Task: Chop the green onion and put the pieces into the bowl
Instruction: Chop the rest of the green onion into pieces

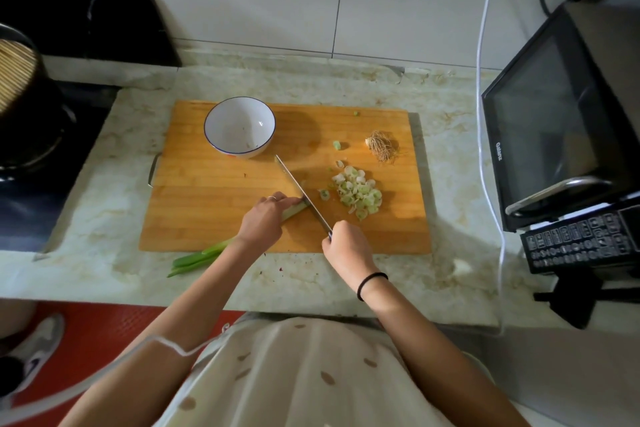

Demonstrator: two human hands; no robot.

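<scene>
L hand (pixel 262 220) fingers (pixel 285 199) hold green onion (pixel 204 255); R hand (pixel 346 244) grips knife (pixel 301 192), blade seemingly touching it.

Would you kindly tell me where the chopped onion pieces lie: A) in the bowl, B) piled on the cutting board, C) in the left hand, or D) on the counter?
B: the chopped pieces lie heaped on the cutting board, right of the knife, not in the bowl.

Right hand (pixel 346 246) apparently hides knife (pixel 302 193) handle.
</scene>
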